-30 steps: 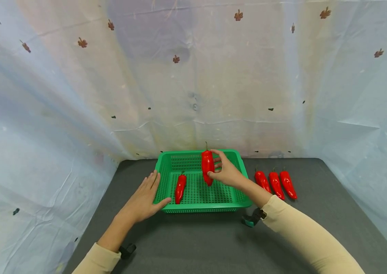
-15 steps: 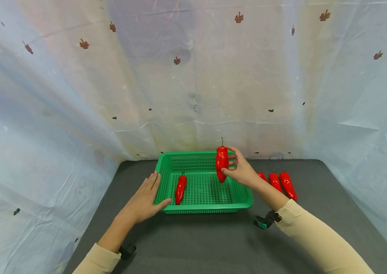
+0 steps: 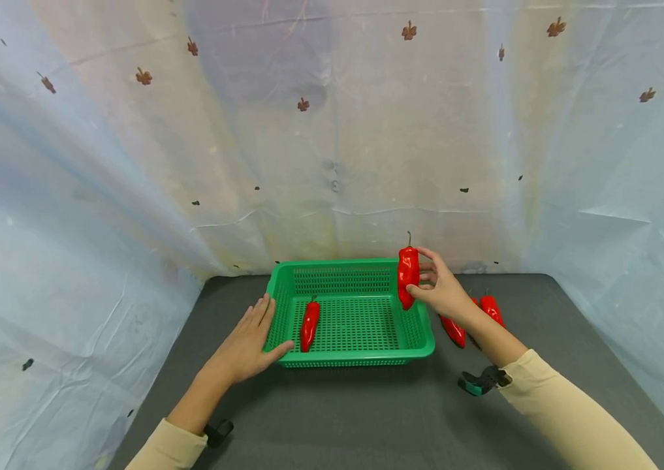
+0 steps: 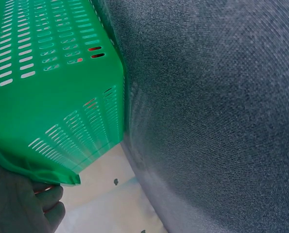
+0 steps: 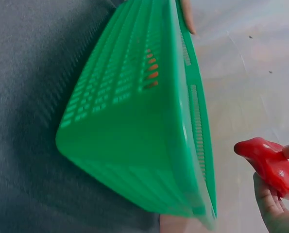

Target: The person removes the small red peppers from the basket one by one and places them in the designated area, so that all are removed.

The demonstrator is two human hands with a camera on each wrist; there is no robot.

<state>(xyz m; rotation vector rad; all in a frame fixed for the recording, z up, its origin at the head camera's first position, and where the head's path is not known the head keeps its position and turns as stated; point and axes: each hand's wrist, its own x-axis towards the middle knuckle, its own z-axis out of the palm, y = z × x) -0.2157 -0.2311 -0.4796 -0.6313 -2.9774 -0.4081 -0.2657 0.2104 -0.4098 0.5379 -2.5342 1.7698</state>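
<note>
In the head view my right hand point(image 3: 442, 287) grips a red pepper point(image 3: 408, 277), stem up, above the right end of a green basket point(image 3: 355, 356). The right wrist view shows this held pepper point(image 5: 270, 167) between thumb and fingers, apart from the basket's rim point(image 5: 183, 131). My left hand point(image 3: 246, 343) rests with straight fingers on the basket's left rim; in the left wrist view the hand point(image 4: 23, 206) touches the rim at a corner. One red pepper point(image 3: 309, 325) lies inside the basket on the left.
More red peppers point(image 3: 491, 308) lie on the dark grey table point(image 3: 355, 418) right of the basket, partly hidden by my right hand and forearm. A pale plastic sheet point(image 3: 332, 150) with leaf prints hangs behind and along the sides.
My right hand has moved to the right with the held pepper, from over the basket's middle to its right end. The left hand and basket have stayed in place.
</note>
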